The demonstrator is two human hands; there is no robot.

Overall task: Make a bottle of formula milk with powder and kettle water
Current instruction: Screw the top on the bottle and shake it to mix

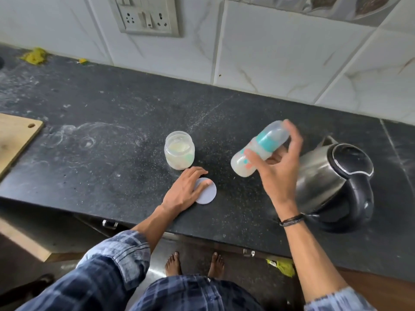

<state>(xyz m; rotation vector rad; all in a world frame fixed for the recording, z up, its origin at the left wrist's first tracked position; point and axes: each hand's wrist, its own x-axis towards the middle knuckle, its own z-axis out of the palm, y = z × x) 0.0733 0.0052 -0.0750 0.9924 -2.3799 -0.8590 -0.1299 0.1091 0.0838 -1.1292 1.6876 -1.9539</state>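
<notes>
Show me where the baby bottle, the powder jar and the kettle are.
baby bottle [258, 151]: head view, on its teal collar.
powder jar [179, 151]: head view, on its open top.
kettle [318, 173]: head view, on its steel body.

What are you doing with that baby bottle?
The right hand holds the capped bottle tilted in the air above the counter, with milky liquid inside; it looks like it is being shaken to mix it. The left hand rests on the round lid lying flat on the counter, just in front of the open powder jar. The kettle stands to the right, lid closed.
</notes>
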